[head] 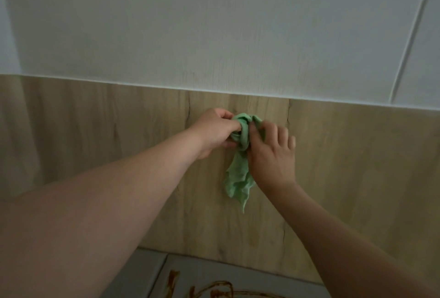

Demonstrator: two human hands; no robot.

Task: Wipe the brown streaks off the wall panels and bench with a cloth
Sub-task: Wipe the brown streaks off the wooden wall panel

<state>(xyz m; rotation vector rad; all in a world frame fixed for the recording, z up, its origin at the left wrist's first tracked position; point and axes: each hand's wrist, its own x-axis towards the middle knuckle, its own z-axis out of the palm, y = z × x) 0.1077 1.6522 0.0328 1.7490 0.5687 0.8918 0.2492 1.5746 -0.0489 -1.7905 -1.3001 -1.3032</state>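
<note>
A light green cloth [239,178] is bunched between both hands in front of the wood-grain wall panel [107,130], its loose end hanging down. My left hand [214,132] grips the bunched top from the left with curled fingers. From the right, my right hand [269,152] holds the cloth, thumb against the bunch and fingers bent over its top. Brown streaks [214,289] loop across the grey bench [147,271] at the bottom edge of the view.
Above the wooden panel runs a white wall panel [214,23] with a thin seam [414,28] slanting down at the right. My two forearms cross the lower half of the view and hide part of the bench.
</note>
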